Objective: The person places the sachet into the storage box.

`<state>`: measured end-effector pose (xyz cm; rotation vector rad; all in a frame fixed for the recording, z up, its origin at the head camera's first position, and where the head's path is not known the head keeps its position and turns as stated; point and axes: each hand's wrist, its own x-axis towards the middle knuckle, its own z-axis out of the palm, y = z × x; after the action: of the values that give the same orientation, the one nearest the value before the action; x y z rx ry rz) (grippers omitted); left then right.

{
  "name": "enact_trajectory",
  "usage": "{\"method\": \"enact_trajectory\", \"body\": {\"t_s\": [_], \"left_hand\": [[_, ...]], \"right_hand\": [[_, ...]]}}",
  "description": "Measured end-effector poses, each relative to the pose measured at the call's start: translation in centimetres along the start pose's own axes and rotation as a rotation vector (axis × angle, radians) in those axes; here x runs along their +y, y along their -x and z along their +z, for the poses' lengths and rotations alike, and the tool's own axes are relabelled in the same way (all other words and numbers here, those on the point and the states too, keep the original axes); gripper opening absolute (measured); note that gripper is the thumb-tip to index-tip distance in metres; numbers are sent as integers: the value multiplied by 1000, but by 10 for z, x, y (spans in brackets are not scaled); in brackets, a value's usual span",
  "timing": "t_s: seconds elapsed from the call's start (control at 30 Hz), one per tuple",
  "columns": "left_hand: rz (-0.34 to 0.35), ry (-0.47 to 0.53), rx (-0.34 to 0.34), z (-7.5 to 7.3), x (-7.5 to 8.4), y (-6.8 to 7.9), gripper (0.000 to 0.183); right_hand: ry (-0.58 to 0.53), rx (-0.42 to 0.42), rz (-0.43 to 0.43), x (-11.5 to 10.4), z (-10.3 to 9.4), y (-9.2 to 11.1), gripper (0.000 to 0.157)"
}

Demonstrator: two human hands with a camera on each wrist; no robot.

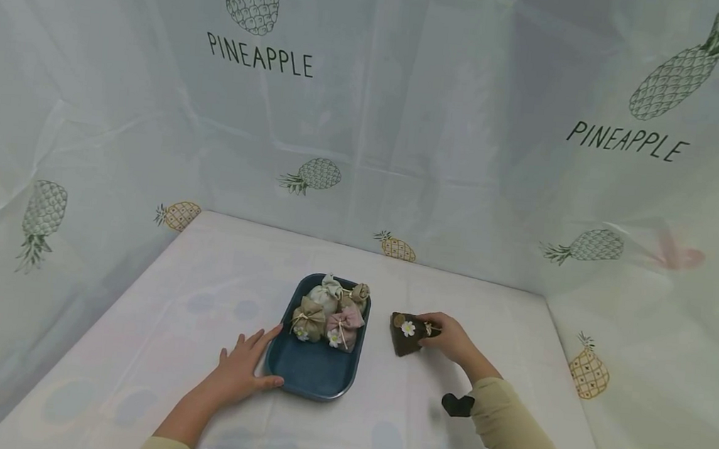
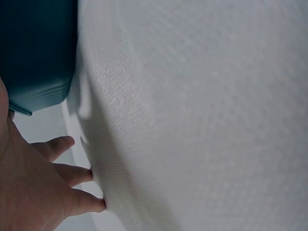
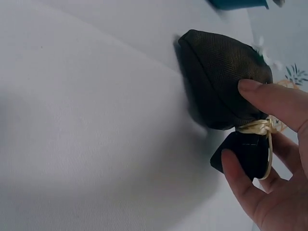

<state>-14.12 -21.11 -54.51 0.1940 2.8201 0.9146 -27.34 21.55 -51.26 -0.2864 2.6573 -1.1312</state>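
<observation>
My left hand has its fingers spread at the left rim of a dark blue tray; in the left wrist view several fingertips rest on the white cloth beside the tray wall. At the tray's far end sit several small tied sachets: a pale one, a tan one, a pink one and a brown one. Right of the tray, my right hand grips a dark brown sachet around its cord-tied neck. This sachet bears a white flower and a light cord.
A white cloth with faint coloured dots covers the table. Behind and at the sides hang pale curtains printed with pineapples. The near half of the tray shows its bare bottom.
</observation>
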Motion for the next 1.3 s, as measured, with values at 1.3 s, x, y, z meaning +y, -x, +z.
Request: {"method": "enact_trajectory", "body": {"t_s": [1.3], "left_hand": [[22,-8,20,1,2,2,99]], "right_hand": [[39,7,-287,-67,-2,32,26]]}}
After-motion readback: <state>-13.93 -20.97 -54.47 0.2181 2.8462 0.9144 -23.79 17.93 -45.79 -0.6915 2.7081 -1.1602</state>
